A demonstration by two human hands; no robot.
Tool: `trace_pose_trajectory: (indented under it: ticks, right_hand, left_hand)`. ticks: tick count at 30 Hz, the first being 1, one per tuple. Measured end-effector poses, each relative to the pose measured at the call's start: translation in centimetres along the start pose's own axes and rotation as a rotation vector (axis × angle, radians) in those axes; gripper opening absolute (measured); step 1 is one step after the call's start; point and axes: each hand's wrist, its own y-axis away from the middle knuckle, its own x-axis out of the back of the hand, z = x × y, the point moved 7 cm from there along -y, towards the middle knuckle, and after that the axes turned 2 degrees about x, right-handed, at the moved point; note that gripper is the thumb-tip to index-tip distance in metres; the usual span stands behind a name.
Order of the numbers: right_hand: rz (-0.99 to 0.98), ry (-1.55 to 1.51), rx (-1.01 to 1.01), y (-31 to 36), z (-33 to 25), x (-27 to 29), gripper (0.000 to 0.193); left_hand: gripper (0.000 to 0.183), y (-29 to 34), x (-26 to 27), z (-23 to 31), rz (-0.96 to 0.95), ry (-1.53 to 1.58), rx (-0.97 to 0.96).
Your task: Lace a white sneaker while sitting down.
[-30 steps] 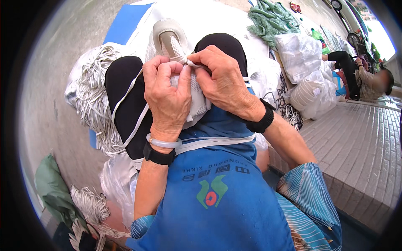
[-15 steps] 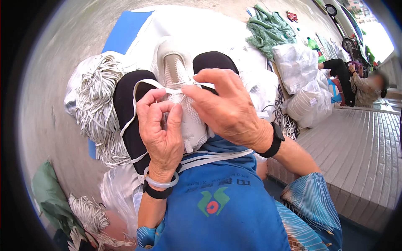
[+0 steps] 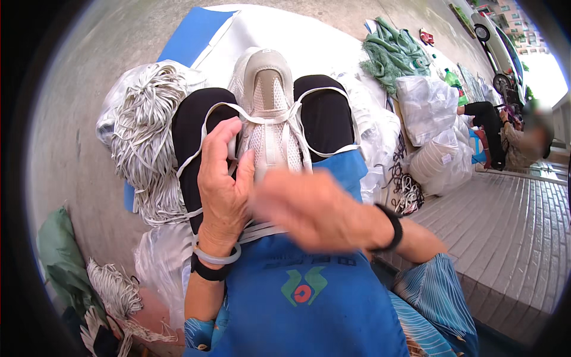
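A pale mesh shoe (image 3: 275,143) lies between my knees, its rounded grey end pointing away from me. A flat white lace (image 3: 269,120) crosses its upper; one length loops over my left knee and the other over the right. Beside the shoe's left edge is my left hand (image 3: 221,178), thumb and index finger apart, with nothing visible between them. My right hand (image 3: 309,208) is over the near end of the shoe, close to my left thumb. Motion smears its fingers, so what they hold, if anything, cannot be made out. More white lace strands (image 3: 259,231) lie across my lap.
A thick bundle of white laces (image 3: 148,131) hangs left of my knees. Plastic bags (image 3: 425,110) and a green cloth (image 3: 389,53) lie to the right. A seated person (image 3: 517,134) is at the far right, beside a parked vehicle (image 3: 493,44). My blue apron (image 3: 309,327) covers my lap.
My right hand has left the lace across the shoe and swung back toward me. My left hand has come off the lace to the shoe's side. The lace now loops over the right knee.
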Motion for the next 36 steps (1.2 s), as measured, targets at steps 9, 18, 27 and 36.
trace_pose_trajectory:
  ticks: [9,18,27,36]
  right_hand:
    - [0.248,0.606,-0.137,-2.1,4.7,0.1,0.014]
    - [0.365,0.650,-0.221,-1.4,5.5,0.1,0.015]
    - [0.473,0.647,-0.222,-1.1,5.9,0.0,0.015]
    - [0.559,0.444,-0.242,-1.2,7.4,2.0,0.015]
  left_hand:
    - [0.039,-0.8,0.4,1.2,-0.122,-0.187,-0.037]
    - [0.034,-1.9,-1.6,1.3,-0.189,-0.456,-0.158]
    - [0.024,-4.3,-0.6,0.3,-0.452,-0.157,-0.113]
    - [0.027,-4.6,-0.9,1.1,-0.342,-0.066,-0.072]
